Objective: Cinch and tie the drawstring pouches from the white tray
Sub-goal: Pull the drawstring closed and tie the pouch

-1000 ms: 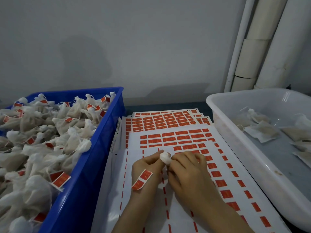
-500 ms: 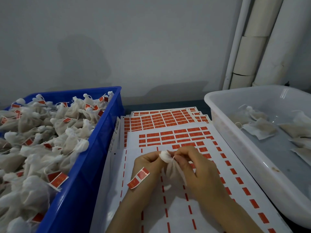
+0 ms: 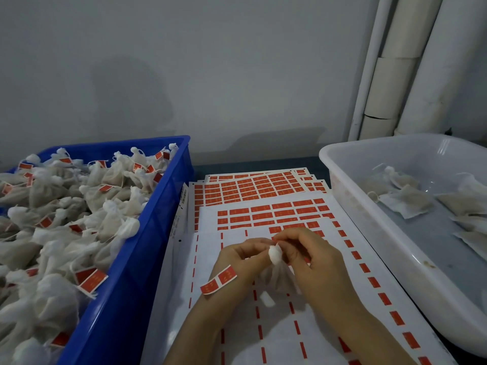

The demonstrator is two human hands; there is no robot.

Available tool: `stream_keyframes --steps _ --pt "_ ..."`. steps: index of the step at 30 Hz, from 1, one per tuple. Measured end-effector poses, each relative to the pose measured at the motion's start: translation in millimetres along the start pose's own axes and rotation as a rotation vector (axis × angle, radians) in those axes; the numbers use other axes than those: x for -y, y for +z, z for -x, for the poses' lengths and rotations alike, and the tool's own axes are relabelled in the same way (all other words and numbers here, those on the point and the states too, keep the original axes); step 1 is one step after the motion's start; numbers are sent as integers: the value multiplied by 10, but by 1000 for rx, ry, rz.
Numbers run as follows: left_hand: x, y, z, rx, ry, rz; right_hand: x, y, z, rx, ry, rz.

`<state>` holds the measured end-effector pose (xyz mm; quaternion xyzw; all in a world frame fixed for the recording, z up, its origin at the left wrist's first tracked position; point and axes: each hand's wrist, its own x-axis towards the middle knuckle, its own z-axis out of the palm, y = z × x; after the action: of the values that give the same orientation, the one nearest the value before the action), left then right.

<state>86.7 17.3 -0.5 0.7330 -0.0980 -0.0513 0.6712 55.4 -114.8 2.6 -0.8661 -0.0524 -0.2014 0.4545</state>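
Pouch (image 3: 275,255) neck is pinched between curled fingers (image 3: 259,252) of left hand (image 3: 237,263) and right hand (image 3: 313,262).

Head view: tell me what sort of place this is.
Probably a small packing workshop: a blue crate heaped with tied, tagged pouches, sheets of red labels, a white tray of flat pouches, and a left hand and right hand holding one pouch.

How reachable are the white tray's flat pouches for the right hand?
Probably yes: the flat pouches lie in the open white tray beside the right hand, nothing between; it's busy pinching a pouch.
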Motion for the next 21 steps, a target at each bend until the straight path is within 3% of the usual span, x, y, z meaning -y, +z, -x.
stream_keyframes --steps 10,21 --pt "33 70 -24 -212 -83 -54 -16 59 13 76 105 -145" --pt "-36 71 1 -223 -80 30 -17 58 -20 107 243 -215"
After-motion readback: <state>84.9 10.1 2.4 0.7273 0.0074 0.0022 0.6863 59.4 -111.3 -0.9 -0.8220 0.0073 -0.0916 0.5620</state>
